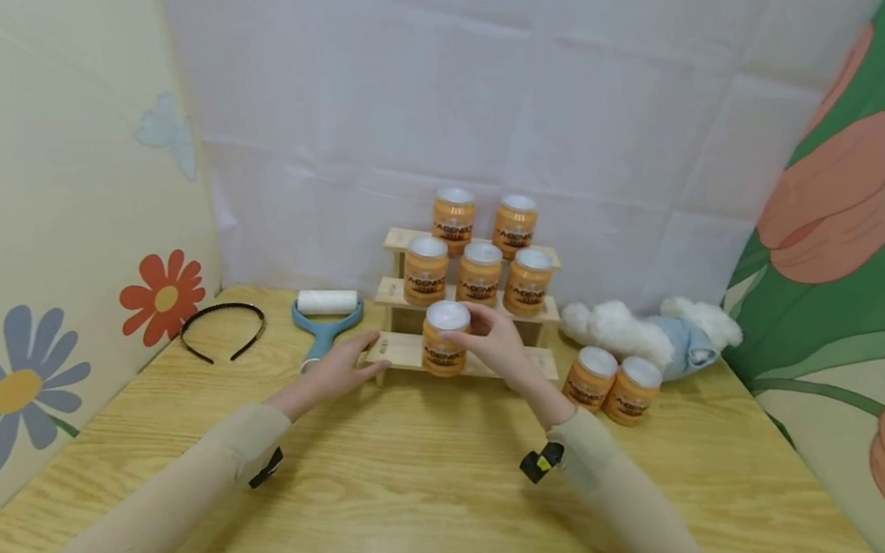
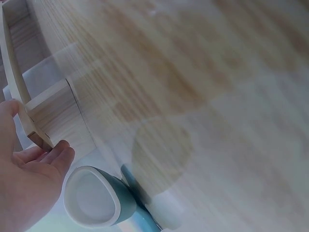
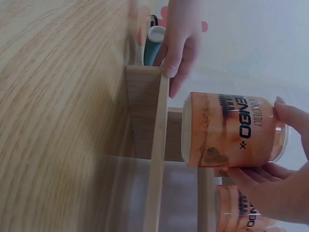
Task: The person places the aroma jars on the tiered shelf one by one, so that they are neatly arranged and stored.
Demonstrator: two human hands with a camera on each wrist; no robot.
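Note:
A three-step wooden display shelf (image 1: 401, 351) stands against the white backdrop, with orange jars with pale lids on its upper two steps. My right hand (image 1: 505, 347) grips another orange jar (image 1: 443, 350) by its upper part, thumb on one side and fingers on the other. In the right wrist view a small gap shows between this jar (image 3: 227, 130) and the front board (image 3: 158, 145). At the shelf's left end, my left hand (image 1: 338, 367) pinches the lowest step, its thumb on top and fingers at the board's end (image 2: 39, 137).
Two more orange jars (image 1: 629, 392) stand on the table right of the shelf, before a white plush toy (image 1: 620, 332) in blue cloth. Left of the shelf lie a blue-handled lint roller (image 1: 327, 302) and a black headband (image 1: 225, 307). Patterned cloths hang at both sides.

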